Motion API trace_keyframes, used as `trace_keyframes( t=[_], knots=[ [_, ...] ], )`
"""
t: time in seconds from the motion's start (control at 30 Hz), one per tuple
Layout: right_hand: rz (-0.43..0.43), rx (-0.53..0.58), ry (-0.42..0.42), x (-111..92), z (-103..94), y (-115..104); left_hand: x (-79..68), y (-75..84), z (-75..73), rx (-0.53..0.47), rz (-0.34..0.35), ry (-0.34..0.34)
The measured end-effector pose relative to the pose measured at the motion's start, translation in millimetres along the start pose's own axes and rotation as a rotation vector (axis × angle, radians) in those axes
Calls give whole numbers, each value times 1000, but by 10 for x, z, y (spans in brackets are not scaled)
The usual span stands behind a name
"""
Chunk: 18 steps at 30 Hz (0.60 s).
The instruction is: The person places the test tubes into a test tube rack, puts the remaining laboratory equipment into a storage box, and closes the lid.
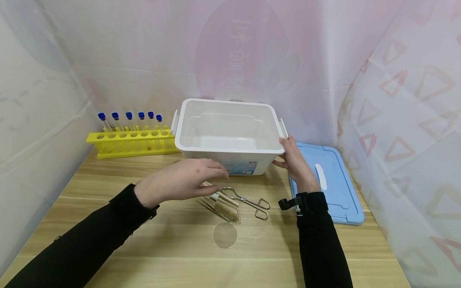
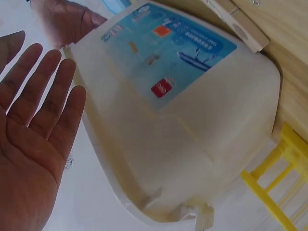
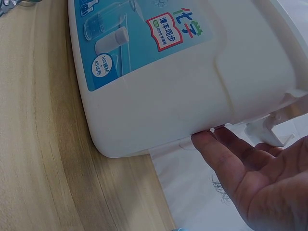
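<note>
The white plastic box (image 1: 230,151) stood, top off, on the wooden table (image 1: 173,256), with one yellow rack (image 1: 137,152) at its left and one flat blue lid (image 1: 338,188) at its right; six clear tubes with blue caps (image 1: 129,116) stood in the rack; the left hand (image 1: 185,178) was over the small tools, its fingers straight and holding nothing, and it hid part of the box's front; the right hand (image 1: 297,164) had nearly straight fingers, with their tips touching the box's smooth right side, under one of its two handles; in front lay one pair of shiny metal tongs (image 1: 248,201), one bristly brush (image 1: 226,211), one wooden clamp (image 2: 238,24) and one thin bent tube (image 1: 239,216); nearest lay one clear round disc (image 1: 225,235); printed cloth (image 1: 317,48) hung behind.
</note>
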State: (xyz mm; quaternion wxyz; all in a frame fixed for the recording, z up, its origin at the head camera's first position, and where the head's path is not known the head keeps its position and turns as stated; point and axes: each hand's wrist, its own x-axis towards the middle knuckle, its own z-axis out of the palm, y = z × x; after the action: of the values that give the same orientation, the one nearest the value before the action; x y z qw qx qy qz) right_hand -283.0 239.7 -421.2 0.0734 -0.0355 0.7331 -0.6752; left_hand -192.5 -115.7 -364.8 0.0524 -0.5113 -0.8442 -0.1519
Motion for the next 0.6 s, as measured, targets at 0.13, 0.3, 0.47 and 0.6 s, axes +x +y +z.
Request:
trace_keyframes(
  t=[0.13,0.3,0.47,0.6],
  knots=[
    [1,-1,0,-4,2,-5,-13,50,98,-5,13,-44],
    [3,2,1,1,3,-7,-13,110,223,-37,26,-107],
    [11,13,2,9,4,-8,-6,180,332,-75,36,-156],
    [13,13,1,9,3,-8,-15,227,413,-116,60,-173]
  ],
)
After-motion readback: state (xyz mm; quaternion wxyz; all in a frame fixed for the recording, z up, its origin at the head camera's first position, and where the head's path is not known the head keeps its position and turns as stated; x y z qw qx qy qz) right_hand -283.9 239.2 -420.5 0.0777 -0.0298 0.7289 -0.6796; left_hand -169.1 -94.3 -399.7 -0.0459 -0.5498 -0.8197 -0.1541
